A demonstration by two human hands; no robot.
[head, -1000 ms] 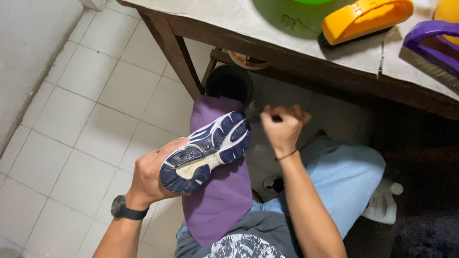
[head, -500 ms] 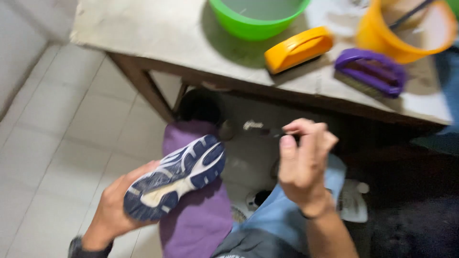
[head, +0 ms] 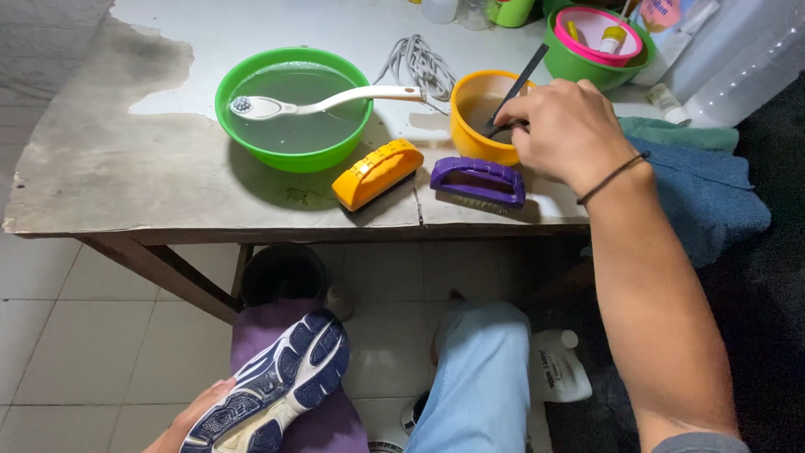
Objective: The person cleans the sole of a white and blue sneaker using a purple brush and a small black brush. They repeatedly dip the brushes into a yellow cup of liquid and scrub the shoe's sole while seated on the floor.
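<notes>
I look down on the worn desk (head: 101,168), then the sneaker (head: 272,390) sole-up over my purple-draped knee, my left hand (head: 197,415) gripping its heel end; it looks light, its rubber sole stiff. My right hand (head: 566,126) has its fingers (head: 513,113) pinched round a thin dark brush handle (head: 518,84) dipped in the yellow bowl (head: 482,117); rigid, probably wet, best held mid-shaft.
</notes>
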